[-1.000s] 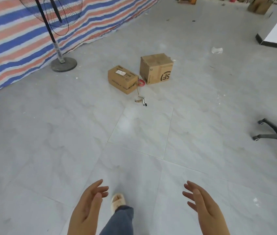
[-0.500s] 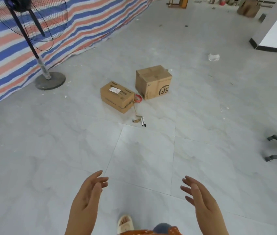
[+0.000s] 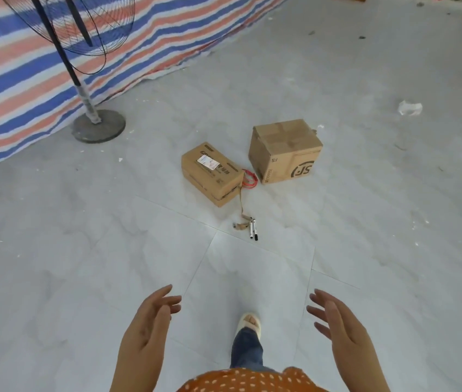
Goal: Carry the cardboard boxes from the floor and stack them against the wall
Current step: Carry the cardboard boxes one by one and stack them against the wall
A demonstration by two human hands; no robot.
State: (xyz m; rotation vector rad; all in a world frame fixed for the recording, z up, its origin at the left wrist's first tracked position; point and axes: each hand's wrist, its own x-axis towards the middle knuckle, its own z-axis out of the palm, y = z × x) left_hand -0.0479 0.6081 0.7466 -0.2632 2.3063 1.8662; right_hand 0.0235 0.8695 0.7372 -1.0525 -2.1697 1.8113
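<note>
Two cardboard boxes sit on the grey tiled floor ahead of me. The flatter box carries a white shipping label and lies on the left. A taller box with a black round logo stands just right of it. My left hand and my right hand are held out low in front of me, palms facing each other, fingers spread, holding nothing. Both hands are well short of the boxes.
A standing fan's round base and pole rise at the left, before a striped red, white and blue tarp. A red cord, a strap and two pens lie by the boxes. Crumpled paper lies far right. My slippered foot steps forward.
I have walked closer, so the boxes and fan look larger and nearer. The view has tilted down. The office chair at the right has left the frame. My hands stay open.
</note>
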